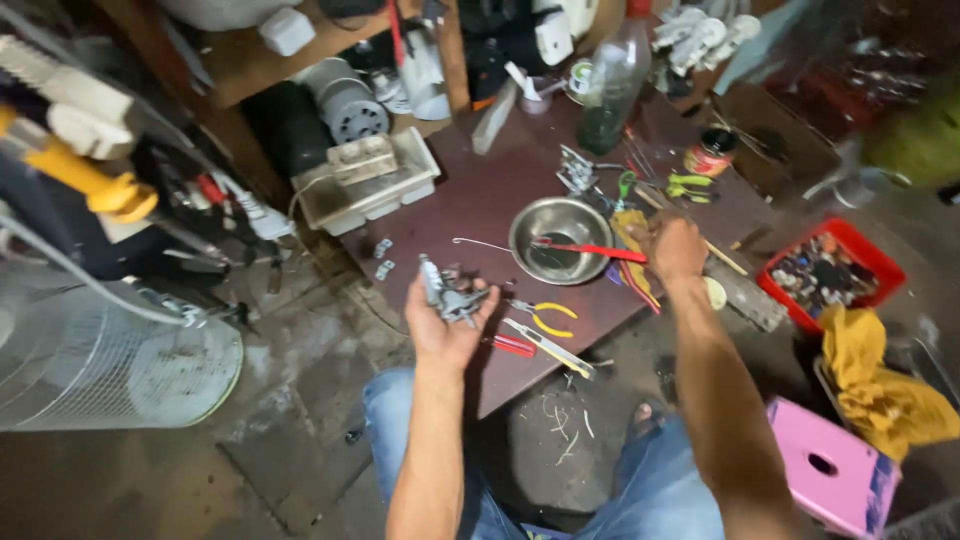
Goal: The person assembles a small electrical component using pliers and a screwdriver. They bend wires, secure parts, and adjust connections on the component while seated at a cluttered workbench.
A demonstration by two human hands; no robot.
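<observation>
both arms are bare from the elbows down to the hands, with no sleeves, gloves, watch or rings to be seen. the left hand (447,325) and the right hand (672,247) are uncovered, and the right forearm shows fine hair along its length. the legs wear blue denim jeans (655,490), faded and paler over the knees, with creases in the cloth. low between the knees a bare foot (640,415) shows in what looks like an open sandal.
</observation>
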